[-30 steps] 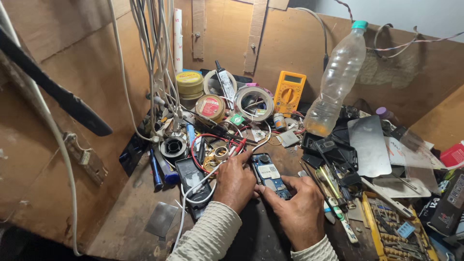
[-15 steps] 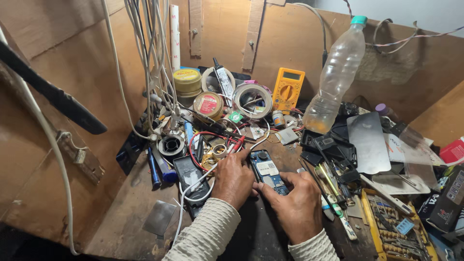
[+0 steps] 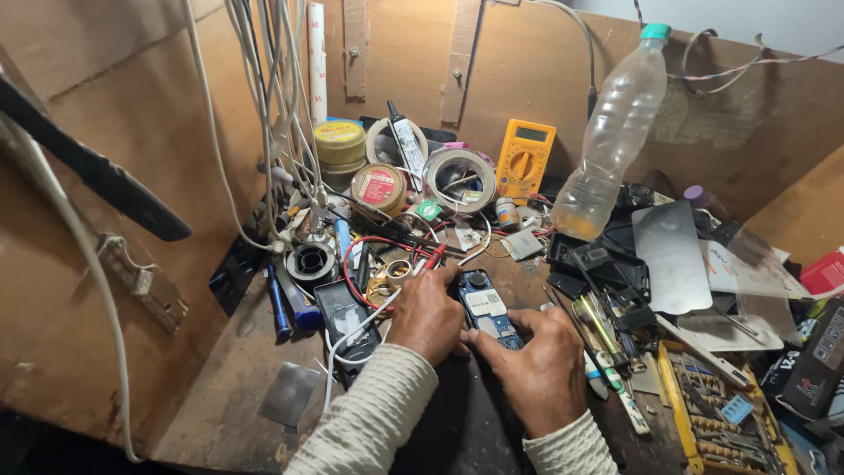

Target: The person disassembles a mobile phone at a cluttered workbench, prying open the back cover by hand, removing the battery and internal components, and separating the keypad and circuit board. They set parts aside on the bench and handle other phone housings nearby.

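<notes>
My right hand (image 3: 538,369) and left hand (image 3: 428,314) both pinched the opened phone (image 3: 486,313) on the tabletop (image 3: 220,387), grip probably firm. Risk: slipping onto red wires (image 3: 369,251); farther back, a leaning bottle (image 3: 611,141) could topple.

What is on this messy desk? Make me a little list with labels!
Place: cluttered wooden workbench
Left hand: rests on the opened phone's left edge
Right hand: grips the phone's lower end
Opened phone: lies flat, blue circuit board showing
Behind it: yellow multimeter, tape roll, clear plastic bottle leaning
Right side: yellow tool tray
Left side: hanging white cables
</notes>
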`<state>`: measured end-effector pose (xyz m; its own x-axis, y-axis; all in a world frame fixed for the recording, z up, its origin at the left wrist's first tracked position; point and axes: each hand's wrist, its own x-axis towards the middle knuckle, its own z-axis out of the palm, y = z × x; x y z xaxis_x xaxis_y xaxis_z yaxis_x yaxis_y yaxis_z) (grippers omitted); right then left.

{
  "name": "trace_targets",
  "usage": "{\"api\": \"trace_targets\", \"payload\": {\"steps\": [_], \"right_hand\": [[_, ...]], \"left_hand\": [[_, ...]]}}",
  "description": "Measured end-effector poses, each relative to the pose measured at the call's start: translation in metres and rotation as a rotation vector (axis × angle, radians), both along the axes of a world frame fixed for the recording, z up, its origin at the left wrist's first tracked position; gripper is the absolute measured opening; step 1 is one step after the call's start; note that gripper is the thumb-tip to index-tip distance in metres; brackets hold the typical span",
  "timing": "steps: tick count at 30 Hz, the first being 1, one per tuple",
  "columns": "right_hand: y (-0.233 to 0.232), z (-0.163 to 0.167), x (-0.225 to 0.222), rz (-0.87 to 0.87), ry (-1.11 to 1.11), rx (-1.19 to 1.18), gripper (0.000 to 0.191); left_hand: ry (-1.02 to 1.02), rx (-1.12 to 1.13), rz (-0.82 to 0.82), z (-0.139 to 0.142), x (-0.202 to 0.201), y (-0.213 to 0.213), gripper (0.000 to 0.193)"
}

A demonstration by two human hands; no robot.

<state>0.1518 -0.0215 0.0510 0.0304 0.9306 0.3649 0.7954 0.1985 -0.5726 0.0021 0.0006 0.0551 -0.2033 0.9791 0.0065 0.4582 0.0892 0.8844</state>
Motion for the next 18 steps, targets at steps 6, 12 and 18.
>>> {"api": "trace_targets", "payload": {"steps": [6,12,18], "right_hand": [[0.002,0.001,-0.001,0.012,-0.021,-0.011,0.060],[0.000,-0.002,0.000,0.019,-0.015,0.038,0.062],[-0.003,-0.003,-0.003,0.002,-0.015,0.043,0.061]], "left_hand": [[0.132,0.090,-0.029,0.000,-0.005,0.011,0.050],[-0.138,-0.181,0.025,0.012,-0.003,0.001,0.054],[-0.129,-0.185,0.038,0.016,-0.004,-0.001,0.055]]}}
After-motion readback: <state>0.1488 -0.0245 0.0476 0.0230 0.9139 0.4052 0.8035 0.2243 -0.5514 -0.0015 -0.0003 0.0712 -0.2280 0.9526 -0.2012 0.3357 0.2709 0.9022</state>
